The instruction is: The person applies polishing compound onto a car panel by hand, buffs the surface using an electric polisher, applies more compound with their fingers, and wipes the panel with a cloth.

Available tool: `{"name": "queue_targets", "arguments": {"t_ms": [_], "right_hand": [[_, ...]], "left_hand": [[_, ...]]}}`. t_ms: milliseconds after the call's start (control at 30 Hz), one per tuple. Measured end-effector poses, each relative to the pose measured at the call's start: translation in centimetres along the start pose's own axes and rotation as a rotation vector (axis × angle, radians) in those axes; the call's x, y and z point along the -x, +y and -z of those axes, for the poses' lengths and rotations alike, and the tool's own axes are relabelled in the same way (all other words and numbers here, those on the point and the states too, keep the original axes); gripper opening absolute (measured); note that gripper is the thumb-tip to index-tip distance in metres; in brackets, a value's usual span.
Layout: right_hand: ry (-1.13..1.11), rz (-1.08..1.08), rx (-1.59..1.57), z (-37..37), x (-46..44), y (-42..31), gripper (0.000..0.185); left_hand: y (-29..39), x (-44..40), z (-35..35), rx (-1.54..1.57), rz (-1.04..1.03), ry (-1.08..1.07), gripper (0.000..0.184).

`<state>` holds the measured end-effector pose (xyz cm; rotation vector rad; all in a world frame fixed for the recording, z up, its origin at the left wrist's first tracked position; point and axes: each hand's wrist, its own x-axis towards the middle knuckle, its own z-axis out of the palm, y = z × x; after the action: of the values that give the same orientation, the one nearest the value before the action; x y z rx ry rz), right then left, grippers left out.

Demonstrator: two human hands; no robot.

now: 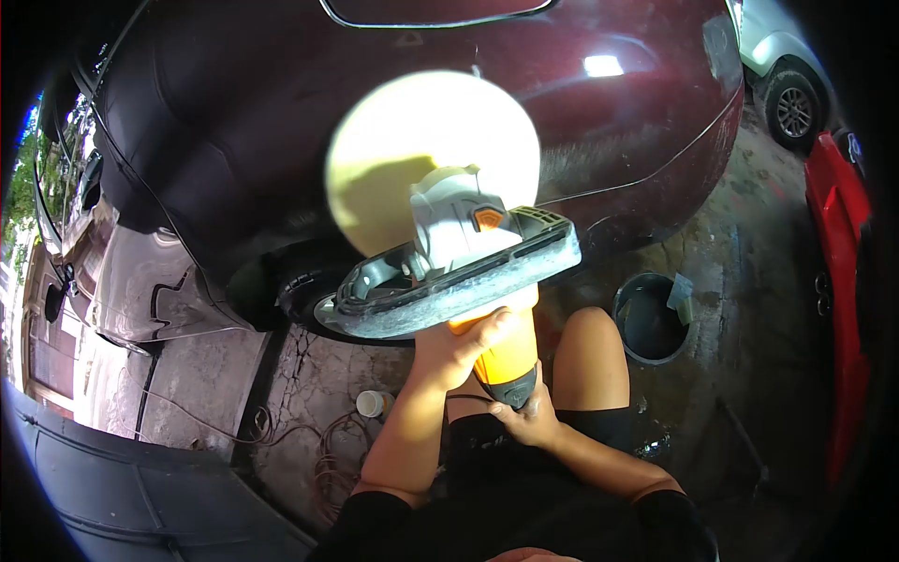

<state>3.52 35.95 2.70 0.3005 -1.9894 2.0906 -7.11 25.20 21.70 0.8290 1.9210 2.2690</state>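
Both my hands are closed on a polisher [510, 347] with a yellow-orange body and a silver head. My left hand [464, 348] wraps round the body just below the front handle. Lower down, my right hand [529, 412] grips the black rear end. A wide, dusty loop handle [459, 300] crosses the tool's head. The round, pale yellow polishing pad [431, 122] is brightly lit and lies in front of the dark red car's rear panel [599, 122]. Whether the pad touches the paint I cannot tell.
A dark bucket [653, 323] with a cloth-like piece on its rim stands right of my knee. A small white-lidded container [373, 405] and a coiled cord [337, 450] lie at left. A red panel [836, 281] and a silver vehicle [782, 42] are at right.
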Motion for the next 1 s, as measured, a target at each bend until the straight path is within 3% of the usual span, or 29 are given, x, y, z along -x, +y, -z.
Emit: {"name": "queue_targets", "arguments": {"t_ms": [233, 500, 633, 833, 933, 967, 1000], "right_hand": [[-0.046, -0.067, -0.017, -1.4, -0.5, -0.4, 0.11], [-0.086, -0.072, 0.045, -3.6, -1.6, -1.9, 0.108], [-0.06, 0.024, 0.153, -5.2, -2.5, -2.6, 0.101], [-0.129, 0.033, 0.222, -7.9, -3.9, -2.2, 0.075], [-0.167, 0.171, 0.389, -10.3, -6.1, -2.3, 0.086], [-0.221, 0.0, 0.381, -11.4, -7.0, -2.8, 0.086], [-0.242, 0.017, 0.323, -12.6, -7.4, -2.9, 0.084]], "left_hand": [[0.4, 0.8, 2.1, 0.049, -0.016, 0.042, 0.031], [-0.8, 2.1, 6.2, 0.091, -0.016, 0.152, 0.053], [-1.8, 3.3, 9.5, 0.1, -0.008, 0.196, 0.059], [-1.4, 4.5, 12.3, 0.212, -0.077, 0.255, 0.073], [-0.5, 5.7, 16.5, 0.263, -0.091, 0.275, 0.076], [0.0, 6.2, 17.5, 0.214, -0.15, 0.354, 0.07], [1.5, 7.2, 18.0, 0.252, -0.132, 0.409, 0.068]]}}
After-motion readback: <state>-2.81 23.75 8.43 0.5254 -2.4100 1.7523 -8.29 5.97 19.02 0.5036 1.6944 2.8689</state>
